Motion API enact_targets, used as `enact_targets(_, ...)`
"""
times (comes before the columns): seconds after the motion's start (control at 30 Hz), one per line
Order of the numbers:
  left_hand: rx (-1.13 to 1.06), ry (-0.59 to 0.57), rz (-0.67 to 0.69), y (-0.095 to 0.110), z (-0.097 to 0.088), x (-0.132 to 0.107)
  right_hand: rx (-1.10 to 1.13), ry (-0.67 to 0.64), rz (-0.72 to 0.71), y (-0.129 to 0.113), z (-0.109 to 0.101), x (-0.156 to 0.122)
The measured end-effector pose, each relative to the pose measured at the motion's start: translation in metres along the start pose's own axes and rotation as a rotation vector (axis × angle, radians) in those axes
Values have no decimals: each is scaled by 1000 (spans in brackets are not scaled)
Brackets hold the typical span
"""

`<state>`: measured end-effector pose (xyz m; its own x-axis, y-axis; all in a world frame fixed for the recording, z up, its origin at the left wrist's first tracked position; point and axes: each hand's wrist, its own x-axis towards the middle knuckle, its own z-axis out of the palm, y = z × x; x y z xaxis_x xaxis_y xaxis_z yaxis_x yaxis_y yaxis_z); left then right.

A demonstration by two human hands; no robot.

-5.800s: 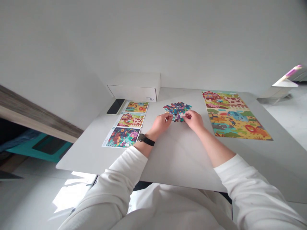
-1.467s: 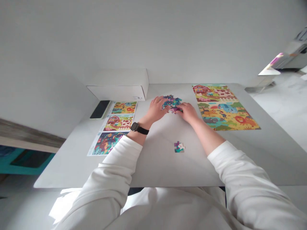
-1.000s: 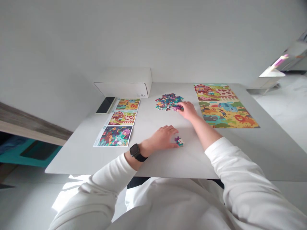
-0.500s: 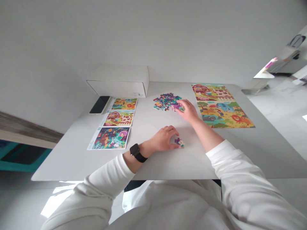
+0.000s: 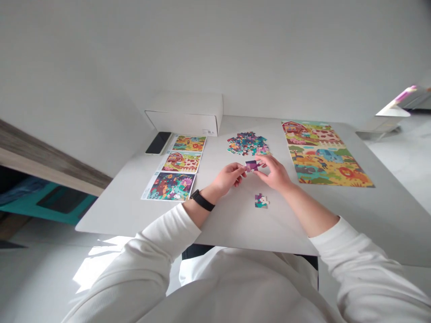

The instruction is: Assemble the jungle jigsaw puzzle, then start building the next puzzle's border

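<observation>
Between my two hands, above the table, is a purple jigsaw puzzle piece (image 5: 251, 166). My left hand (image 5: 229, 176) pinches its left edge, and my right hand (image 5: 273, 171) grips its right side between thumb and fingers. Nearer to me, a second puzzle piece (image 5: 261, 201) in teal, purple and cream lies flat on the table, apart from both hands. Just beyond my hands sits a heap of loose puzzle pieces (image 5: 247, 142), mostly dark blue, teal and orange.
To the right lie the joined farm puzzle (image 5: 313, 133) and safari puzzle (image 5: 332, 166). On the left are a picture sheet (image 5: 171, 186) with three printed scenes and a phone (image 5: 159, 143). A white box (image 5: 183, 121) stands against the wall at the back of the table (image 5: 215, 229).
My right hand has brought the purple piece back from the heap. My left hand has left the teal and cream piece and now holds the purple one too. The view has shifted.
</observation>
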<state>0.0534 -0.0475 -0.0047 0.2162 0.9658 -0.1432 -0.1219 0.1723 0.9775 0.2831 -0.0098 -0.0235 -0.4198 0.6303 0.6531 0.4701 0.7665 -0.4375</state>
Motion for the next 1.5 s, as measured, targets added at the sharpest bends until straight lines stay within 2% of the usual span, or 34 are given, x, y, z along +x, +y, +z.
enact_targets(0.23,11,79,16,2,-1,2,76,-22,54,4,1,-1)
enact_targets(0.97,8,75,-1,-8,-4,8,-5,-24,172,4,2,-1)
enact_targets(1.3,4,77,-2,-10,-5,8,23,-19,163,5,3,-1)
enact_targets(1.5,22,91,-7,-8,-2,8,62,0,111,3,3,-1)
